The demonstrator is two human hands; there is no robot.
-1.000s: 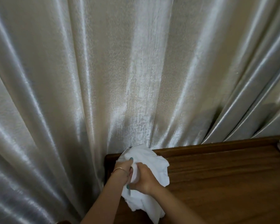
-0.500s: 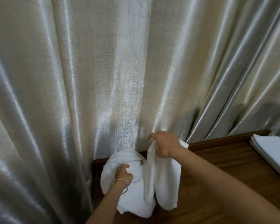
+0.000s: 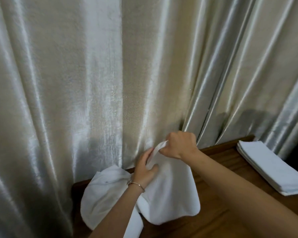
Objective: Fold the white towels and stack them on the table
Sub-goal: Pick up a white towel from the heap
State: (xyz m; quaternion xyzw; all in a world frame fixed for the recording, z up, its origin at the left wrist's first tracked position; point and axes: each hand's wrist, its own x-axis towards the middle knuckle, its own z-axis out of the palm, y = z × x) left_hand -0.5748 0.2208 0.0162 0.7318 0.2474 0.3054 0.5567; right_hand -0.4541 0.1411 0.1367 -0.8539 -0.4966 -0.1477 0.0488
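A white towel point(image 3: 172, 194) hangs above the left end of the wooden table point(image 3: 218, 219). My right hand point(image 3: 181, 144) pinches its top edge and holds it up. My left hand point(image 3: 144, 169), a thin bracelet on its wrist, grips the same edge just lower and to the left. A second crumpled white towel point(image 3: 101, 191) lies on the table's far left corner behind my left forearm. A stack of folded white towels point(image 3: 268, 167) rests flat at the right end of the table.
A shiny pale curtain point(image 3: 93, 74) hangs in folds right behind the table and fills most of the view. The table's back edge point(image 3: 224, 146) runs along the foot of the curtain.
My left hand left the crumpled towel and rose to the lifted towel's top edge beside my right hand. The lifted towel has spread wider. The view shifted, showing more of the folded stack.
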